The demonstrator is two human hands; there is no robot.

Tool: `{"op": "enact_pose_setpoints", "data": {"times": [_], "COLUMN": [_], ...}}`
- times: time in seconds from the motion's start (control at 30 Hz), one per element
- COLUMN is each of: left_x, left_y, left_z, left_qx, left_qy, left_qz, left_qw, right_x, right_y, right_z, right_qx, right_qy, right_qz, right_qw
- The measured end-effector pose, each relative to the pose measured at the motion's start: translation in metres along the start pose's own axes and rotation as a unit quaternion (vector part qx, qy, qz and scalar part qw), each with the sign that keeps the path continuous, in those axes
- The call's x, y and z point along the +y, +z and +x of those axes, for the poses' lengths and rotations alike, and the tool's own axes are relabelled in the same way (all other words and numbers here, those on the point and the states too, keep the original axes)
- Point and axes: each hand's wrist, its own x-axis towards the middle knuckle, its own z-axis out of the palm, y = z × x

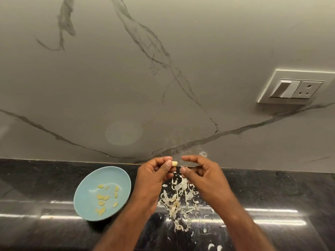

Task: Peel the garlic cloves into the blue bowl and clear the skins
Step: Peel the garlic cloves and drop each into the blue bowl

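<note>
The left hand [154, 178] pinches a peeled clove [174, 163] between thumb and fingertips, above the counter [272, 192]. The right hand [204, 176] hangs just beside it, fingers loosely curled and gripping nothing I can see. The bowl [87, 180] at left holds several peeled cloves [103, 197]; skins [175, 200] lie scattered under the hands.

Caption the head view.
Left hand pinches a garlic clove above scattered skins, right hand beside it; peeled cloves lie in the blue bowl.
</note>
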Motion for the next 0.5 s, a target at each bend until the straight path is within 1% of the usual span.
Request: {"op": "enact_pose_setpoints", "data": {"times": [0.17,0.27,0.37,0.43,0.5], "left_x": [0.001,-0.003,-0.009,-0.014,-0.018], "left_y": [0.004,0.005,0.007,0.010,0.013], "left_z": [-0.003,-0.005,-0.005,-0.004,-0.003], "left_qx": [-0.009,0.007,0.020,0.028,0.042], "left_qy": [0.049,0.086,0.100,0.100,0.111], "left_qz": [0.044,0.082,0.109,0.123,0.139], "left_qw": [0.998,0.993,0.989,0.987,0.983], "right_x": [-0.008,-0.007,-0.001,0.003,0.003], "right_y": [0.009,0.012,0.019,0.023,0.024], "right_z": [-0.005,-0.004,-0.005,-0.005,-0.005], "right_qx": [0.020,0.018,0.013,0.020,0.013], "right_qy": [-0.046,-0.064,-0.085,-0.086,-0.066], "right_qz": [0.054,0.038,0.008,0.015,0.063], "right_qw": [0.997,0.997,0.996,0.996,0.996]}}
